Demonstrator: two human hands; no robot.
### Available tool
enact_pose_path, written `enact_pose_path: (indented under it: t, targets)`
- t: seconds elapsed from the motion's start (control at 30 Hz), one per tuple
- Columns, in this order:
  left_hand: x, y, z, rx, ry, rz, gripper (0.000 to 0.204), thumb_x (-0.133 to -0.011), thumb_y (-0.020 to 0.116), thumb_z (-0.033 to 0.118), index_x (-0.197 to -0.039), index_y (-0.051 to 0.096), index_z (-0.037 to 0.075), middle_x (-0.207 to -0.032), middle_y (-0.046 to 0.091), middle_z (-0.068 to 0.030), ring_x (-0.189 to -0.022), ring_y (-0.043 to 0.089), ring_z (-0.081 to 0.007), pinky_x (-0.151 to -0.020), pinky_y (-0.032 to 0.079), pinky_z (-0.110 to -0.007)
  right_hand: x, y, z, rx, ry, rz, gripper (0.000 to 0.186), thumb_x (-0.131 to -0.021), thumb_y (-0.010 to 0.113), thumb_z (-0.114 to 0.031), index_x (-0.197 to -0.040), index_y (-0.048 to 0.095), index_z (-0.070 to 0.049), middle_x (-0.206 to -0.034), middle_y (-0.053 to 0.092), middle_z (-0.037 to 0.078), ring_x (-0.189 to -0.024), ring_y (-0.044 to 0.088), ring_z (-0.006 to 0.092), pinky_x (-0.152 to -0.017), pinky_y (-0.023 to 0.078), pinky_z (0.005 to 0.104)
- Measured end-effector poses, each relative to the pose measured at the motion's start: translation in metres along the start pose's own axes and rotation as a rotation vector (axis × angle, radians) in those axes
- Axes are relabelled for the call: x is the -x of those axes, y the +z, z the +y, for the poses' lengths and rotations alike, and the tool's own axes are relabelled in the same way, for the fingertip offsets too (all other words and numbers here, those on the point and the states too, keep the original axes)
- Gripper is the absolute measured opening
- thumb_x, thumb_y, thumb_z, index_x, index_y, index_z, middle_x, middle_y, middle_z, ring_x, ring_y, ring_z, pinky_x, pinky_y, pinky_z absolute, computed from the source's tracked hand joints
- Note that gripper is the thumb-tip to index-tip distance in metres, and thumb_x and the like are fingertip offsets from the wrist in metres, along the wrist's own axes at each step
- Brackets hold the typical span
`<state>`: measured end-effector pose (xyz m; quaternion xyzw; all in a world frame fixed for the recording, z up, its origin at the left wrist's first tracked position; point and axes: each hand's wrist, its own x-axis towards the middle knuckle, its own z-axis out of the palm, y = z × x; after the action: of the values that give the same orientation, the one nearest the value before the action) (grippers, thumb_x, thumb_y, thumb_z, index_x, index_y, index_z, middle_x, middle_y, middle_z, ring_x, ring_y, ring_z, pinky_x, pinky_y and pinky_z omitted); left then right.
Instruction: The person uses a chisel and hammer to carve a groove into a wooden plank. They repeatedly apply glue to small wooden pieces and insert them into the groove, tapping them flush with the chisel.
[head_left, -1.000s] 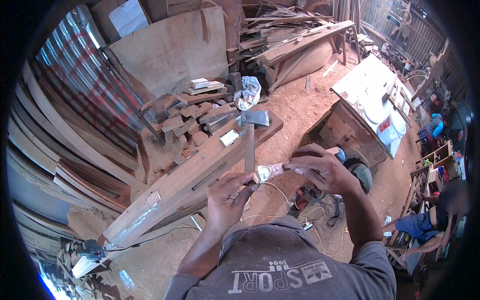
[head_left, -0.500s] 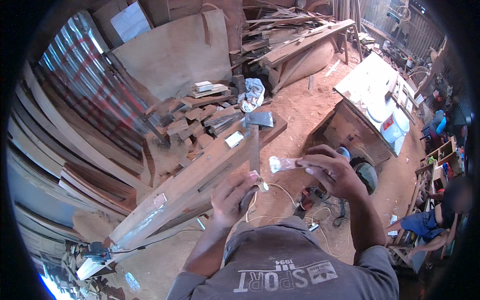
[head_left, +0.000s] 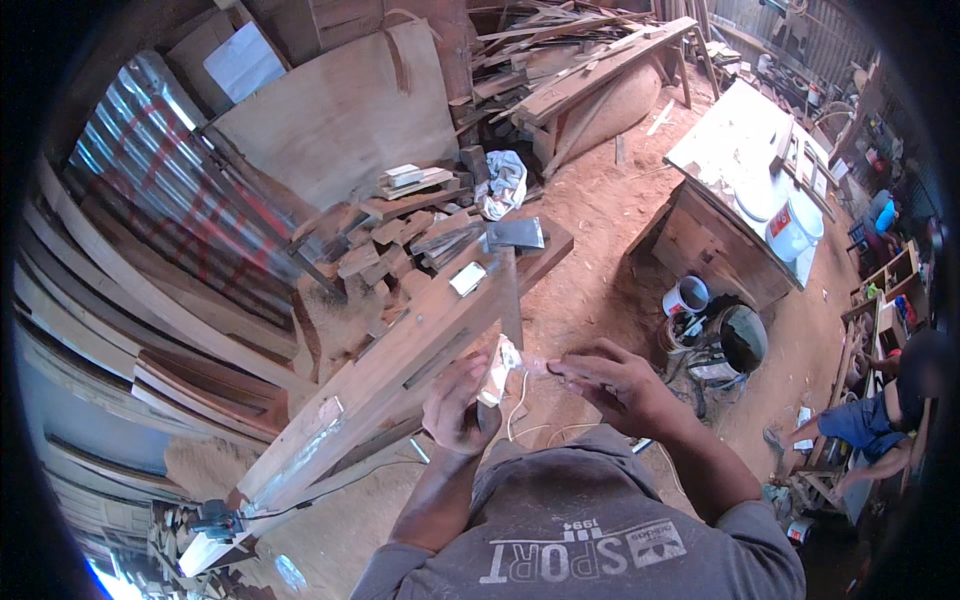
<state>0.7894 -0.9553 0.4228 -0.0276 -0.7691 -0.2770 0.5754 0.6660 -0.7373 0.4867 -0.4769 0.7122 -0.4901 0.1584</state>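
My left hand (head_left: 458, 408) is closed on a small pale, cream-coloured piece (head_left: 496, 375), whose exact kind I cannot make out. Just to its right, my right hand (head_left: 612, 388) pinches a small clear plastic bag (head_left: 536, 366). The bag's left end meets or overlaps the pale piece; whether they touch is unclear. Beyond my hands, a hatchet-like tool with a flat grey metal head (head_left: 517, 234) and a wooden handle (head_left: 510, 300) lies across a thick wooden beam (head_left: 380, 375). A small white block (head_left: 467, 279) rests on the beam.
Wood offcuts (head_left: 400, 245) are heaped behind the beam. At right stand a white-topped table (head_left: 725, 130) with a white bucket (head_left: 795, 228), and more buckets (head_left: 740, 340) on the floor. A power tool (head_left: 215, 522) sits at the beam's near end. Another person (head_left: 860, 440) sits at far right.
My right hand has brought the plastic bag left and down to the pale piece. My left hand has turned, showing more of that piece. The view has shifted slightly.
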Motion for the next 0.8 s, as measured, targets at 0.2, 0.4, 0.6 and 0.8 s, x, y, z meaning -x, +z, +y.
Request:
enact_pose_path:
  t: [0.2,0.4,0.6,0.8]
  targets:
    - [0.000,0.004,0.002,-0.040,0.028,0.008,0.025,-0.090,0.070,-0.004,-0.115,0.068,-0.005,-0.109,0.073,-0.0220,-0.098,0.077,-0.0363,-0.085,0.064,-0.041,0.007,-0.015,-0.020,-0.122,0.204,-0.082,0.043,-0.098,0.069,-0.005,-0.141,0.065,-0.012,-0.118,0.068,0.016,-0.107,0.068,0.0313,-0.089,0.056,0.0392]
    - [0.007,0.005,-0.007,-0.015,0.017,-0.002,0.023,-0.093,0.075,0.002,-0.114,0.069,-0.004,-0.109,0.073,-0.0222,-0.097,0.077,-0.0355,-0.087,0.064,-0.043,0.018,-0.013,-0.055,-0.187,0.100,-0.202,0.043,-0.100,0.068,-0.007,-0.142,0.064,-0.011,-0.122,0.068,0.017,-0.112,0.067,0.0298,-0.092,0.055,0.0384]
    - [0.006,0.009,0.002,0.024,-0.062,0.025,0.026,-0.092,0.076,0.003,-0.116,0.066,-0.001,-0.107,0.075,-0.0194,-0.095,0.077,-0.0320,-0.082,0.061,-0.037,0.011,-0.024,-0.041,-0.016,0.056,-0.050,0.041,-0.097,0.069,-0.003,-0.137,0.068,-0.012,-0.123,0.069,0.016,-0.109,0.071,0.0332,-0.088,0.058,0.0402]
    - [0.007,0.011,0.019,-0.027,-0.193,0.065,0.023,-0.103,0.064,0.016,-0.113,0.059,-0.004,-0.105,0.070,-0.0204,-0.095,0.074,-0.0303,-0.080,0.060,-0.039,0.003,-0.010,-0.016,0.162,0.045,-0.002,0.043,-0.094,0.070,-0.001,-0.135,0.068,-0.015,-0.123,0.068,0.014,-0.104,0.073,0.0337,-0.086,0.059,0.0411]
